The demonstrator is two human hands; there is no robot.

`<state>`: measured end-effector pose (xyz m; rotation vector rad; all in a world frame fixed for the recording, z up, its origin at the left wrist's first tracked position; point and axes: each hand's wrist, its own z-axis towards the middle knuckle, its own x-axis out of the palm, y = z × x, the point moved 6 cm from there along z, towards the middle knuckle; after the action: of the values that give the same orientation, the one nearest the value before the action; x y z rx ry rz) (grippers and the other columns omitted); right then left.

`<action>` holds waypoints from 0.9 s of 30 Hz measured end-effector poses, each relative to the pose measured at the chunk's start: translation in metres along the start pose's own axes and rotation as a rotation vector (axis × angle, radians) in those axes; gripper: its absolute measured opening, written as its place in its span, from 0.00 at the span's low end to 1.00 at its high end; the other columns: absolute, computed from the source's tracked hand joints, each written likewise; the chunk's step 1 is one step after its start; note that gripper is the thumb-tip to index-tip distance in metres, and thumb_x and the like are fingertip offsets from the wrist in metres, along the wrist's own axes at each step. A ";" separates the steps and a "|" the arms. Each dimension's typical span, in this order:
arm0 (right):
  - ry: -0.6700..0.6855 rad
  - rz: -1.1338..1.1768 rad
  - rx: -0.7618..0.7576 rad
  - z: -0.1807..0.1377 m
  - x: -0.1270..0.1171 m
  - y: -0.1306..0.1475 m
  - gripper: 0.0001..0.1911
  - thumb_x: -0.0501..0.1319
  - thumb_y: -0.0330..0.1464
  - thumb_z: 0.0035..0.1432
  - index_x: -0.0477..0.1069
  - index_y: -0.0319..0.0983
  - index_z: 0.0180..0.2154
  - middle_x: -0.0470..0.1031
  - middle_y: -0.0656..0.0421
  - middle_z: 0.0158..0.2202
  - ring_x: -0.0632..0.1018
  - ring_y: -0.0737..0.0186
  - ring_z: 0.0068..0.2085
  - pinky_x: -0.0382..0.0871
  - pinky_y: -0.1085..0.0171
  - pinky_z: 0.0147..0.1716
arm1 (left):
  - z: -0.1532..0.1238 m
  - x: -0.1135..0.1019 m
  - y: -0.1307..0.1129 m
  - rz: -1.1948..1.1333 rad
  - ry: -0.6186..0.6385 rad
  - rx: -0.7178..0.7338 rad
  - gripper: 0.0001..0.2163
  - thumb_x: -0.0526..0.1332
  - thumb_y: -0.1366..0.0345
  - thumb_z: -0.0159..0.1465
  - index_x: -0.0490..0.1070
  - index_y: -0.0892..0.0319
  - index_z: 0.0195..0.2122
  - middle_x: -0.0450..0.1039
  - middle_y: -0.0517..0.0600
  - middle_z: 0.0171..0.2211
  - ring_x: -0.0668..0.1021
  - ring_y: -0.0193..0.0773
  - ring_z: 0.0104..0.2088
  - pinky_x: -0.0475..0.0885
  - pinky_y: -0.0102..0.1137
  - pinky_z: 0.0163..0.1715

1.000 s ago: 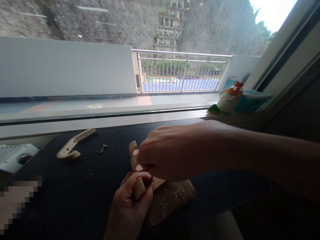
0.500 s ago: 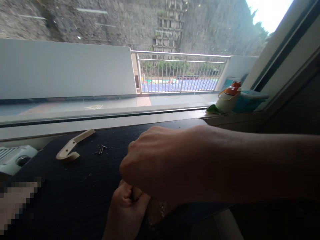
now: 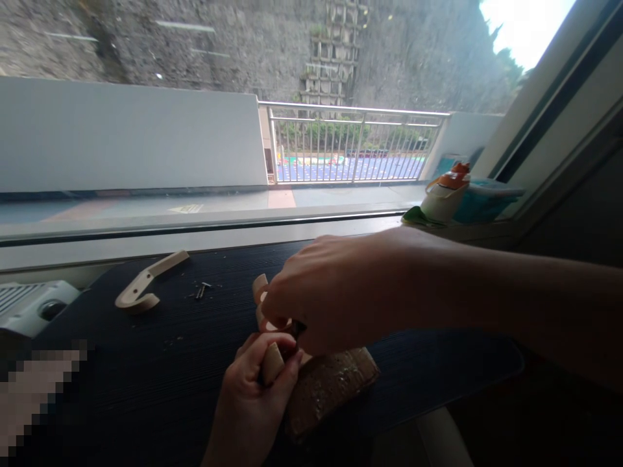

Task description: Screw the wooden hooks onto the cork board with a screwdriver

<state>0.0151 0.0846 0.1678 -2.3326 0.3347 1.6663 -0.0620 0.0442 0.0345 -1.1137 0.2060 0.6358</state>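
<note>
My left hand (image 3: 256, 386) is closed around a pale curved wooden piece (image 3: 273, 364), whose squared end sticks out between thumb and fingers. More of the pale wood shows beyond the hand, below my right fingers. Above it my right hand (image 3: 321, 292) is bent over with fingers curled in; a small dark bit shows at its underside, but what it grips is hidden. Beside my left hand lies a rough brown block (image 3: 335, 389) with flecks on top. A separate hook-shaped wooden piece (image 3: 141, 288) with holes and several small screws or nails (image 3: 202, 290) lie farther left.
The dark tabletop (image 3: 121, 389) reaches the window sill (image 3: 219, 237). On the sill stand a pale bottle with an orange top (image 3: 444, 191) and a teal container (image 3: 489, 198). A white device (image 3: 36, 305) sits at the left. A pixelated patch covers the lower left.
My right hand has risen and shifted right, uncovering more of the wooden piece and the brown block. My left hand stays closed on the wood. The view has shifted slightly.
</note>
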 end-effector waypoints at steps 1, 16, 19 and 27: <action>-0.018 -0.019 -0.052 -0.001 0.000 0.001 0.03 0.62 0.29 0.47 0.72 0.41 0.24 0.72 0.66 0.22 0.65 0.72 0.21 0.51 0.67 0.15 | 0.000 0.000 0.000 0.005 -0.005 0.001 0.02 0.62 0.65 0.53 0.72 0.55 0.28 0.76 0.43 0.26 0.74 0.30 0.23 0.69 0.23 0.24; -0.040 0.081 0.113 0.004 0.001 -0.007 0.07 0.61 0.32 0.48 0.68 0.39 0.22 0.70 0.66 0.21 0.66 0.71 0.21 0.51 0.68 0.18 | 0.000 0.000 0.002 0.001 -0.001 0.008 0.02 0.62 0.65 0.54 0.72 0.56 0.28 0.76 0.44 0.24 0.76 0.32 0.24 0.71 0.24 0.27; -0.013 0.015 0.051 0.005 -0.003 -0.001 0.03 0.61 0.33 0.49 0.72 0.41 0.25 0.71 0.66 0.22 0.67 0.69 0.23 0.53 0.68 0.18 | 0.001 0.000 0.000 0.011 -0.017 0.009 0.03 0.62 0.64 0.53 0.72 0.55 0.28 0.76 0.43 0.24 0.76 0.32 0.24 0.69 0.23 0.24; -0.153 0.138 -0.289 0.007 -0.008 0.015 0.07 0.55 0.25 0.41 0.63 0.40 0.17 0.66 0.68 0.17 0.62 0.71 0.18 0.50 0.67 0.13 | -0.005 0.000 0.020 0.017 -0.095 -0.078 0.02 0.63 0.65 0.46 0.70 0.55 0.20 0.71 0.42 0.19 0.73 0.31 0.20 0.67 0.22 0.19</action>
<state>0.0017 0.0731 0.1720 -2.4062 0.2431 2.0688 -0.0722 0.0459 0.0170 -1.1545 0.1100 0.7151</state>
